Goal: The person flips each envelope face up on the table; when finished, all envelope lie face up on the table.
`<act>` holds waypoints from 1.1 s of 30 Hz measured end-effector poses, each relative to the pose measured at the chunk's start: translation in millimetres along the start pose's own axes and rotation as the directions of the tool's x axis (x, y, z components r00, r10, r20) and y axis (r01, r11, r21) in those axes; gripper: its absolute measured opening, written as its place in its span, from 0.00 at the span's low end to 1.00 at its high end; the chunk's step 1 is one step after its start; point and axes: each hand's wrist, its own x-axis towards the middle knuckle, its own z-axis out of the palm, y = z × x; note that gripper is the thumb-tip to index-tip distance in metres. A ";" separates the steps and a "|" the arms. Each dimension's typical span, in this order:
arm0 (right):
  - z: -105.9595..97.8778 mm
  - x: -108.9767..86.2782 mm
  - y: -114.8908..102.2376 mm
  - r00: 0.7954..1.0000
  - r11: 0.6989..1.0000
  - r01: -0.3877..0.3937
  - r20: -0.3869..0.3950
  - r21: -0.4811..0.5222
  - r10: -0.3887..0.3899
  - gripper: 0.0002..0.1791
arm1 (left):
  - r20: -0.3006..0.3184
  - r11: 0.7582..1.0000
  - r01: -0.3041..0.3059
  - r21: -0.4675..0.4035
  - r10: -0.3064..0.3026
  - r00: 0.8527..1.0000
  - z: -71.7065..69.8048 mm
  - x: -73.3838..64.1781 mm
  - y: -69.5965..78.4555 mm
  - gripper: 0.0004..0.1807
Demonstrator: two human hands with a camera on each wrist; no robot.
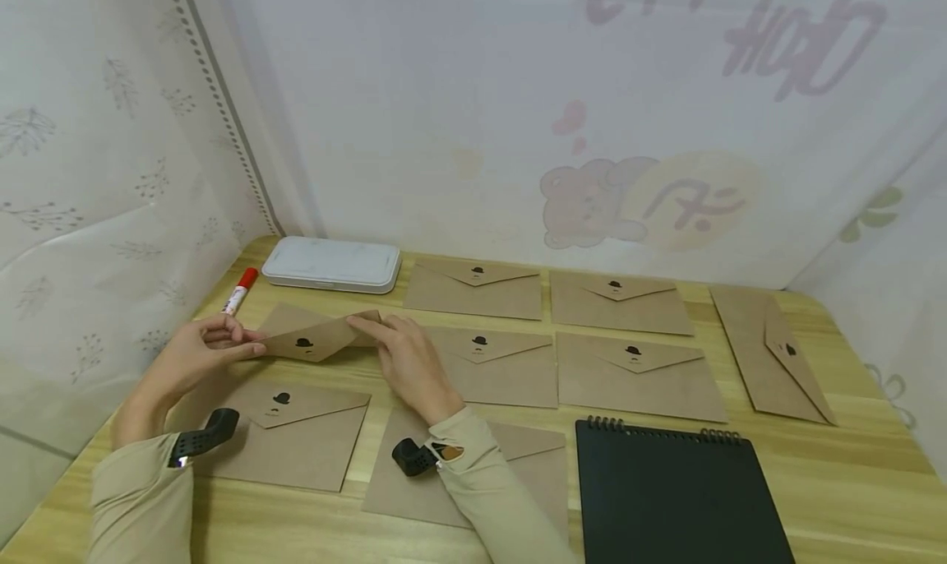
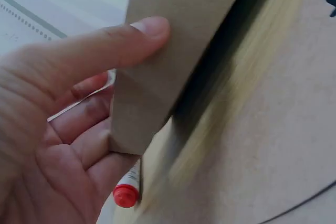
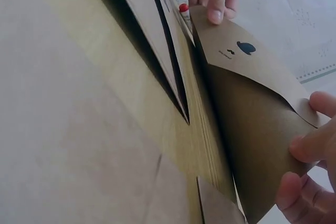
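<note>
A brown kraft-paper envelope [image 1: 307,344] with a printed black hat and moustache on its flap is raised and tilted off the table. My left hand [image 1: 185,358] pinches its left end, the thumb lying on the paper in the left wrist view. At the other end, my right hand [image 1: 416,368] grips the envelope by its edge and flap corner. The right wrist view shows the flap [image 3: 247,56] bowed away from the envelope's body [image 3: 252,129]. Just below the hands lies another envelope [image 1: 296,432], and one more [image 1: 414,482] is partly hidden under the right forearm.
Several matching envelopes lie in rows to the right, including one turned sideways [image 1: 769,358]. A black spiral notebook [image 1: 673,498] is at the front right. A white case [image 1: 333,264] and a red-capped marker [image 1: 240,291] stand at the back left. Fabric walls enclose the wooden table [image 1: 866,473].
</note>
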 end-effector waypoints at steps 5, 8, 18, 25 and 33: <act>0.2 -0.2 0.2 1.000 0.999 0.006 -0.029 0.032 -0.005 0.29 | -0.091 0.987 -0.013 0.163 0.028 0.995 1.5 1.4 1.7 0.23; -0.5 -0.5 0.5 0.998 0.997 -0.001 -0.059 0.078 0.006 0.29 | -0.188 0.951 -0.042 0.306 0.104 0.977 6.4 5.6 6.4 0.22; -5.9 0.5 1.4 0.986 0.975 -0.068 -0.135 0.211 0.098 0.26 | -0.423 0.842 -0.220 0.492 0.452 0.785 25.9 17.3 19.0 0.13; -4.7 1.4 3.7 0.981 0.969 -0.050 -0.170 0.244 0.093 0.26 | -0.437 0.786 -0.252 0.564 0.543 0.717 29.5 23.2 21.6 0.19; -6.4 2.5 0.9 0.981 0.961 -0.021 -0.179 0.274 0.073 0.26 | -0.431 0.746 -0.270 0.609 0.596 0.677 29.2 25.9 24.7 0.24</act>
